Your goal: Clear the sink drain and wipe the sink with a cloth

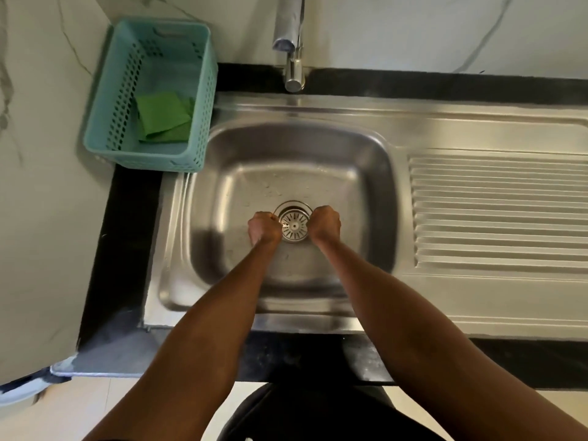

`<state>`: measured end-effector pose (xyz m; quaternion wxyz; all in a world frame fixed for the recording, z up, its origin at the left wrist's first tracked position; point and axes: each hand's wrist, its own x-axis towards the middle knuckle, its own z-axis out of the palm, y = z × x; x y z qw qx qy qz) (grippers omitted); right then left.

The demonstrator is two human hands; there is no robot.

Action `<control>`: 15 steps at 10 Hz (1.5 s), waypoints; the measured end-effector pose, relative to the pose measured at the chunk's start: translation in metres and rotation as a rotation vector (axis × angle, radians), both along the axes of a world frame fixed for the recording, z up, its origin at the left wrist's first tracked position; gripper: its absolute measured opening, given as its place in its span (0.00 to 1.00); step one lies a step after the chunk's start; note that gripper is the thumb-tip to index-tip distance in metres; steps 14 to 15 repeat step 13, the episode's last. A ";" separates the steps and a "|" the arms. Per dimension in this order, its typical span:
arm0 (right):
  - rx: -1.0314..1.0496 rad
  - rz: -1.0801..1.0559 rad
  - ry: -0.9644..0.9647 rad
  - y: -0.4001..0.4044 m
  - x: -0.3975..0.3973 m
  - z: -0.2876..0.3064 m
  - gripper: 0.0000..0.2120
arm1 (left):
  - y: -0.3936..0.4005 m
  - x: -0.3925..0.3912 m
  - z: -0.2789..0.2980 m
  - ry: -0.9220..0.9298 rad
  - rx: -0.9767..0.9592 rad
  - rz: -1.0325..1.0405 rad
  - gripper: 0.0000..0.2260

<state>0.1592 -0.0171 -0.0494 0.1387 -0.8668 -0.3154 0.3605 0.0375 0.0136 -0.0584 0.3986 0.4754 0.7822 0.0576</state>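
Observation:
A round metal drain strainer point(294, 225) sits in the bottom of the steel sink basin point(222, 192). My left hand point(264, 229) is down in the basin at the strainer's left edge, fingers curled in against its rim. At the strainer's right edge my right hand point(325, 225) is curled the same way. The fingertips are hidden, so whether they grip the strainer is unclear. A folded green cloth point(165, 117) lies inside a teal plastic basket point(105, 100) on the counter at the sink's back left.
A chrome tap point(291, 39) stands behind the basin with its spout over the back rim. A ribbed steel drainboard point(496, 211) extends to the right. Black counter edging point(124, 243) frames the sink. White marble wall rises on the left and behind.

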 end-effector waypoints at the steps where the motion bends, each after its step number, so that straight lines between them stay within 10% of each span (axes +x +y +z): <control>1: -0.005 0.034 -0.058 -0.002 -0.007 -0.012 0.14 | 0.001 0.001 -0.006 0.073 0.009 -0.029 0.10; 15: 0.170 0.489 -0.247 -0.002 -0.015 -0.012 0.14 | -0.013 -0.008 -0.017 0.093 0.377 -0.386 0.10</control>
